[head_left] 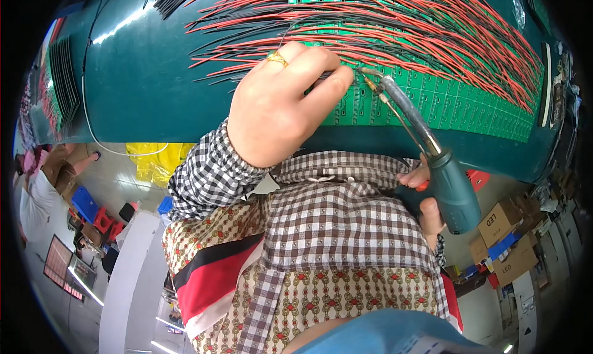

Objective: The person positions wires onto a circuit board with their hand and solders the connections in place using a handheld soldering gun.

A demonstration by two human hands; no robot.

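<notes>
The left hand point(281, 104) sits just above the centre of the view, its back to the camera and a gold ring point(277, 59) on one finger. The fingers are curled, and the forefinger and thumb pinch together at the hand's 2 o'clock, apparently on a thin wire at the edge of the green circuit boards point(432, 97); what exactly is pinched is too small to make out. The checked sleeve point(210, 172) runs off toward 7 o'clock.

The right hand point(426, 196) lies at 4 o'clock from the left hand, mostly hidden; its fingers are closed around the teal handle of a soldering iron point(426, 147). The iron's shaft slants up toward 11 o'clock, and its tip comes just beside the left forefinger tip, over the green boards.

The boards lie in rows on a dark teal table point(148, 76), filling the area from 12 to 3 o'clock. Across them fans a dense spread of red and black wires point(383, 26), running from 11 toward 3 o'clock. A thin white cable point(123, 150) loops at the table's edge at 9 o'clock.

Below the hands, the person's patterned clothing fills the 6 o'clock area. At 4 o'clock, brown cardboard boxes point(503, 227) stand on the floor. At 8 o'clock, another person point(37, 193) in a pale top is near blue and red crates point(92, 209).
</notes>
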